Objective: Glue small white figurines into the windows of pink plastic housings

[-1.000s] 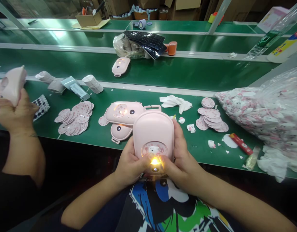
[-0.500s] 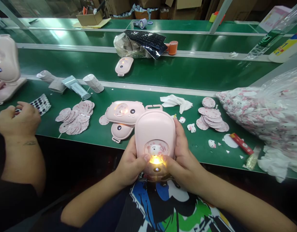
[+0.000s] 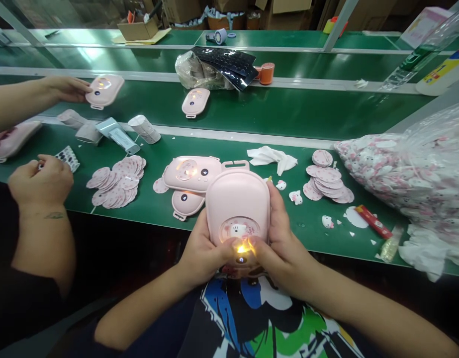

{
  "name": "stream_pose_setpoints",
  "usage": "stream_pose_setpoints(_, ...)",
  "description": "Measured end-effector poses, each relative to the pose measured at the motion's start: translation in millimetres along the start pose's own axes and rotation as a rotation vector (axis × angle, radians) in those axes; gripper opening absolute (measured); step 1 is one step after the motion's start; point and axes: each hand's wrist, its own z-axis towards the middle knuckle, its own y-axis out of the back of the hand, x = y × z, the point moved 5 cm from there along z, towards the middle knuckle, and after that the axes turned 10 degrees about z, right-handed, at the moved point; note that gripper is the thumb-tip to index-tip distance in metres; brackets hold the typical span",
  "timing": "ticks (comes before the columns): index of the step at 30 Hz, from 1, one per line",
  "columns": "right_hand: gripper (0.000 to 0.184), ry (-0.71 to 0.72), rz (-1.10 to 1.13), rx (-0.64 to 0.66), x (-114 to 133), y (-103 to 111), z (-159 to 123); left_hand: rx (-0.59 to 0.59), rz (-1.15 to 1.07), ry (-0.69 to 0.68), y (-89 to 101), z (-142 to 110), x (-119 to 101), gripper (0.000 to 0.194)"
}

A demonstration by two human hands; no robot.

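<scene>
A pink rounded plastic case (image 3: pixel 238 196) with a lit yellow lamp is held upright between my two hands, close to my body. My left hand (image 3: pixel 207 248) grips its left side, thumb pressed near the lamp. On the other side my right hand (image 3: pixel 276 243) wraps the edge, its thumb also by the light. A round cat-face sticker (image 3: pixel 247 227) sits in the case's oval recess. Just beyond, two more pink cases (image 3: pixel 194 171) lie overlapped on the bench. Small cat-face pieces (image 3: pixel 295 197) are scattered to the right.
Round sticker piles lie left (image 3: pixel 117 184) and right (image 3: pixel 328 181). A bulging clear bag (image 3: pixel 412 169) of cat-face pieces stands far right. At left, a co-worker's hand (image 3: pixel 70 89) holds a pink case (image 3: pixel 104 91) over the green belt (image 3: pixel 289 109), where another case (image 3: pixel 195 103) lies.
The co-worker's case has moved from the far left bench over to the belt. The case lying on the belt has shifted slightly right. My hands and their case have barely moved.
</scene>
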Motion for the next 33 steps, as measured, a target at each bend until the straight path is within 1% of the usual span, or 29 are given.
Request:
stream_pose_setpoints(4, 0.097, 0.108, 0.063, 0.114, 4, -5, -2, -0.045, -0.016, -0.029, 0.9, 2, -5, 0.052)
stream_pose_setpoints(6, 0.095, 0.158, 0.142, 0.141, 6, -4, -1, -0.098, -0.041, -0.053, 8.4, 4, -10, 0.047)
stream_pose_setpoints(8, 0.088, 0.211, 0.2, 0.132, 8, 2, 0, -0.203, -0.062, -0.082, 23.7, 7, -17, 0.04)
stream_pose_setpoints(11, 0.074, 0.289, 0.213, 0.081, 7, 19, -1, -0.357, -0.056, -0.088, 55.3, 10, -29, 0.039)
stream_pose_setpoints(13, 0.066, 0.324, 0.212, 0.028, -1, 32, -5, -0.383, -0.027, -0.049, 75.3, 11, -35, 0.043)
stream_pose_setpoints(16, 0.058, 0.321, 0.191, -0.063, -27, 53, -19, -0.379, 0.056, 0.002, 99.2, 15, -42, 0.046)
stream_pose_setpoints(19, 0.056, 0.312, 0.04, -0.177, -58, 71, -38, -0.477, 0.188, -0.077, 118.1, 30, -59, 0.043)
stream_pose_setpoints(20, 0.056, 0.309, -0.059, -0.216, -67, 77, -44, -0.504, 0.225, -0.116, 122.4, 38, -67, 0.044)
stream_pose_setpoints(22, 0.054, 0.308, -0.312, -0.27, -82, 86, -53, -0.517, 0.273, -0.171, 127.6, 63, -85, 0.046)
stream_pose_setpoints(25, 0.049, 0.372, -0.67, -0.297, -90, 90, -57, -0.469, 0.371, -0.208, 127.0, 111, -112, 0.046)
stream_pose_setpoints(27, 0.046, 0.45, -0.806, -0.324, -90, 89, -54, -0.413, 0.46, -0.222, 120.0, 148, -126, 0.049)
stream_pose_setpoints(30, 0.041, 0.53, -0.914, -0.398, -90, 88, -46, -0.352, 0.521, -0.23, 101.9, 208, -131, 0.058)
stream_pose_setpoints(33, 0.039, 0.61, -0.989, -0.416, -94, 85, -41, -0.259, 0.543, -0.174, 73.5, 271, -116, 0.058)
